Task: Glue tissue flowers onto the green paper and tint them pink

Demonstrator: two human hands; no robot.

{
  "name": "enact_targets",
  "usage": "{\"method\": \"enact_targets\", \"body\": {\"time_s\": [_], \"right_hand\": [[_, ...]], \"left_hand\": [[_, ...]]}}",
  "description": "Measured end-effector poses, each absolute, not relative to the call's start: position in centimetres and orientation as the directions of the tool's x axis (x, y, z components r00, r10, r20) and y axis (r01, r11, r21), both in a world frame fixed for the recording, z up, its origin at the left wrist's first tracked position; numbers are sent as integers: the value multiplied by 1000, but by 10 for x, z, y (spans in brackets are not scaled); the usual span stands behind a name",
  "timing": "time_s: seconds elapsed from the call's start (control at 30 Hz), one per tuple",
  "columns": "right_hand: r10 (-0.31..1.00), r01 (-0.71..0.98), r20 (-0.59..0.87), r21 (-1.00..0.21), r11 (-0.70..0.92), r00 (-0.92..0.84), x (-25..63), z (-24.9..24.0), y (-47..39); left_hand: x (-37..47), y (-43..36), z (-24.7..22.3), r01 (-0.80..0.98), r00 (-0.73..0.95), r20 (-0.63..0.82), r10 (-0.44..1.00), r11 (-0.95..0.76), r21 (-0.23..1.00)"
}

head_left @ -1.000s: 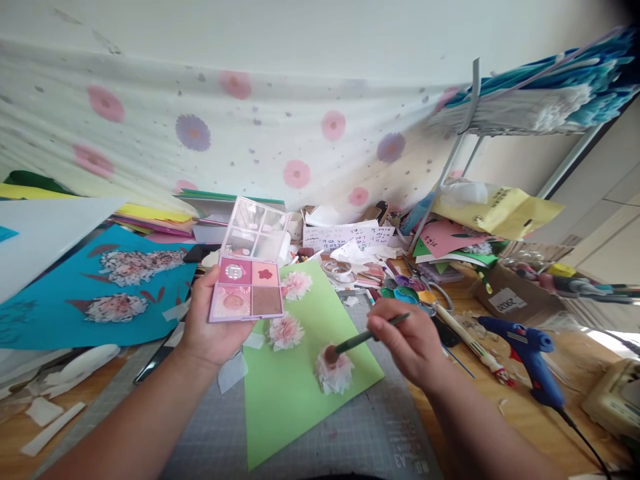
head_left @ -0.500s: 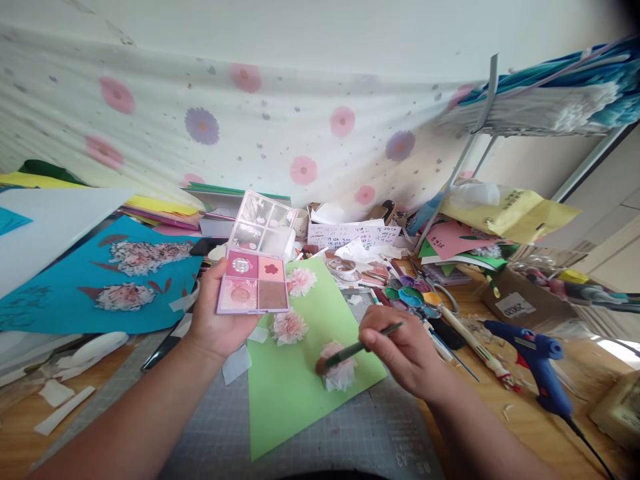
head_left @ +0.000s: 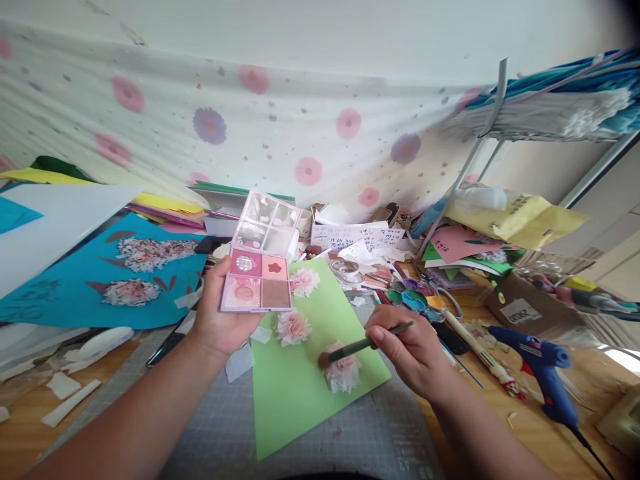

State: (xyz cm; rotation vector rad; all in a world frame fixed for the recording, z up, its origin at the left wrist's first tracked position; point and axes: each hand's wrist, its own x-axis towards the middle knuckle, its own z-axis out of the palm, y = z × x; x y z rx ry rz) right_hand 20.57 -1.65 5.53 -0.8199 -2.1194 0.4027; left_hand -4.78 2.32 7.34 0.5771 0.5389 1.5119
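My left hand [head_left: 220, 320] is closed on a makeup palette [head_left: 257, 280], held up with its clear lid raised. Four square pans of pink, peach and brown powder show inside it. In my right hand [head_left: 405, 347] is a makeup brush [head_left: 367, 344] with a dark green handle, pinched between thumb and fingers. Its brown bristles are at the left edge of a pale pink paper flower [head_left: 345, 373]. That flower lies on a light green sheet [head_left: 290, 413], where two more flowers, a middle one [head_left: 293, 327] and an upper one [head_left: 304, 283], form a row.
A grey cutting mat [head_left: 215, 427] lies beneath the sheet. At left is a blue sheet [head_left: 50, 280] bearing crumpled paper flowers. On the right are a blue glue gun [head_left: 537, 363], paint pots [head_left: 415, 299], a cardboard box [head_left: 525, 300] and pens. Paper scraps lie around.
The whole view has shifted slightly, so things appear a little farther right. Both hands keep their grips, and the brush stays at the lowest flower's left edge.
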Motion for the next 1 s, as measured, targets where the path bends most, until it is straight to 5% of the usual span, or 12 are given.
{"method": "enact_targets", "body": {"time_s": [0.13, 0.67, 0.87, 1.0], "right_hand": [[652, 340, 480, -584, 737, -587, 204, 57, -18], [743, 363, 496, -659, 659, -450, 216, 54, -15], [826, 324, 507, -760, 563, -247, 231, 46, -7], [784, 131, 609, -792, 596, 115, 233, 41, 1]], "left_hand": [[-47, 23, 74, -765, 8, 28, 1000, -12, 643], [-49, 25, 73, -764, -4, -6, 1000, 1, 645], [-49, 24, 74, -762, -1, 0, 1000, 0, 647], [-52, 26, 72, -758, 16, 22, 1000, -2, 652]]}}
